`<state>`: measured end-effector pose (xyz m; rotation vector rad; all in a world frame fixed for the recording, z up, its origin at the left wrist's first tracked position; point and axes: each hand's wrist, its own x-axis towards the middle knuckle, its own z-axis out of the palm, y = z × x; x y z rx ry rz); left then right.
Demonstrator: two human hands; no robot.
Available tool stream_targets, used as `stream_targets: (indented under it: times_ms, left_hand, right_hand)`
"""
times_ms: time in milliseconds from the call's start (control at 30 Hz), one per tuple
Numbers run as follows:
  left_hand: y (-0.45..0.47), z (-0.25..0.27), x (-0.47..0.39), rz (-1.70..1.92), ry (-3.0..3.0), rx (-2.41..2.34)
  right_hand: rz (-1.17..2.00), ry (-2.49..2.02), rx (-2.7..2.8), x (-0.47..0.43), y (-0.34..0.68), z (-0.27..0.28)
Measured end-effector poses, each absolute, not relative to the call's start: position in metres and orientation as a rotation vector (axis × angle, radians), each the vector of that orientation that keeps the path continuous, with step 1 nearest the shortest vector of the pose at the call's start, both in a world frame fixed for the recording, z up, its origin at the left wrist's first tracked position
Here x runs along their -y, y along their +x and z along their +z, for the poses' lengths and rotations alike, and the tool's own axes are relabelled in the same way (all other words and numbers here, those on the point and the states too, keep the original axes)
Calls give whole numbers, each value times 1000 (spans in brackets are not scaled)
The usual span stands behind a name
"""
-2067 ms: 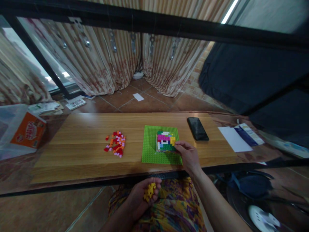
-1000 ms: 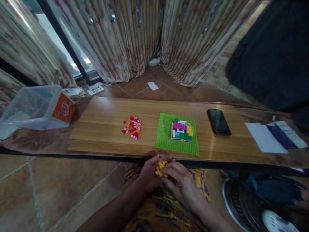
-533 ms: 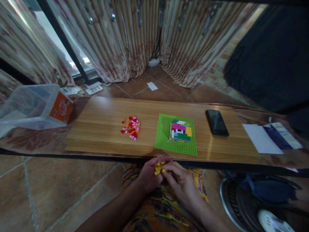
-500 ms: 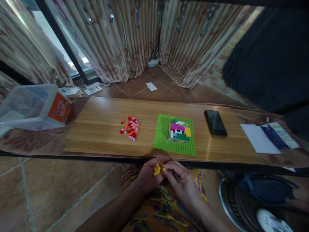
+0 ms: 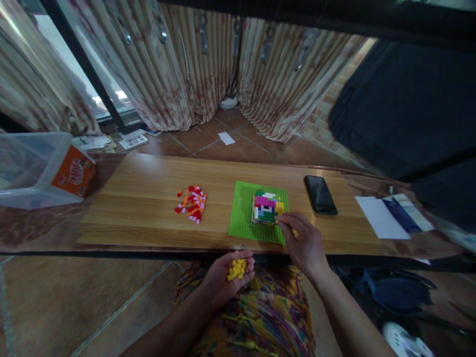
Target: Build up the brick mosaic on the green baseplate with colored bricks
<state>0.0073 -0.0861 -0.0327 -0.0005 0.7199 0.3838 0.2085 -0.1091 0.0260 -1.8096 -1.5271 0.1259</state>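
My left hand [image 5: 226, 275] is cupped palm up over my lap, holding a small pile of yellow toy bricks [image 5: 237, 269]. My right hand [image 5: 305, 240] reaches over the table. Its thumb and fingers pinch a small yellow brick [image 5: 277, 218], mostly hidden by the fingertips, at the near right corner of a multicoloured brick build [image 5: 266, 208]. That build has magenta, green, white, blue and yellow pieces on top. It stands on a green studded baseplate [image 5: 240, 213].
Loose red, orange and pink bricks [image 5: 192, 203] lie left of the baseplate on the wooden tabletop [image 5: 141, 198]. A black phone [image 5: 320, 195] lies to the right, with papers [image 5: 385, 216] beyond it. A clear plastic box [image 5: 37, 168] stands at the far left.
My right hand has left the yellow bricks in my left palm and moved up and right to the brick build. My left hand has opened out flatter. The view has shifted slightly.
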Motion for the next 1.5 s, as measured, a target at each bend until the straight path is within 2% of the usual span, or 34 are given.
stream_targets:
  times_ms: [133, 533, 767, 1133, 1500]
  left_hand:
    - [6, -35, 86, 368, -10, -699]
    - [7, -38, 86, 358, 13, -701]
    - [7, -38, 86, 361, 4, -704]
    - [6, -36, 84, 334, 8, -710]
    - [7, -33, 83, 326, 13, -717]
  right_hand:
    - [19, -1827, 1647, 95, 224, 22]
    - [-7, -1898, 1937, 82, 235, 23]
    - [213, -1895, 1580, 79, 232, 26]
    - [453, -1814, 1090, 83, 242, 2]
    - [329, -1895, 1065, 79, 237, -10]
